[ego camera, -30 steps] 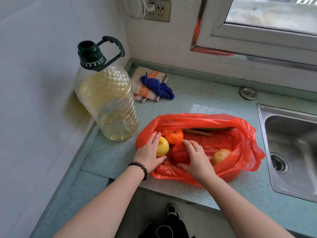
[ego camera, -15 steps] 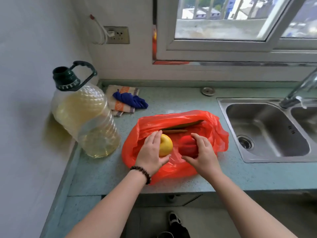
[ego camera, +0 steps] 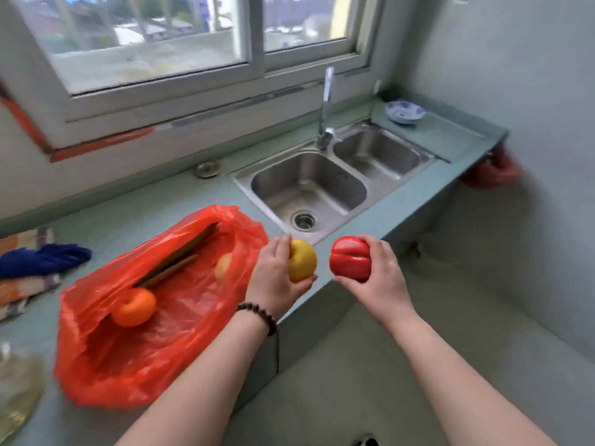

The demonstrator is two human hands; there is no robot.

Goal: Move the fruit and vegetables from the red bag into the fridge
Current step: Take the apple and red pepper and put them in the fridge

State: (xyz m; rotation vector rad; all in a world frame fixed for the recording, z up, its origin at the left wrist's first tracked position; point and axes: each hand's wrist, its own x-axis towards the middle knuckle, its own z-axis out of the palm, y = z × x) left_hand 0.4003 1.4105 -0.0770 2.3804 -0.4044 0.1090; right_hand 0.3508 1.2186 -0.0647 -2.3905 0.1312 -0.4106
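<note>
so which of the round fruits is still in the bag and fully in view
The orange fruit, lying near the red bag's left side. The yellow fruit is out, held in the left hand; a paler one shows only through the plastic.

Oil bottle [ego camera: 16, 387] was cut off by the frame's left edge, blurred, at the counter's [ego camera: 135, 217] front-left corner. Striped cloth [ego camera: 22, 291] & blue cloth [ego camera: 42, 259] also clipped at left. Pale fruit [ego camera: 222, 267] in the red bag [ego camera: 135, 358] was too blurred to ID. Left hand [ego camera: 273, 278] hid part of the yellow fruit [ego camera: 302, 259].

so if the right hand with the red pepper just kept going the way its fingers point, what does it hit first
Likely the yellow fruit in the left hand: the right hand and its red pepper point leftward at it across a small gap. Depth is unclear.
</note>
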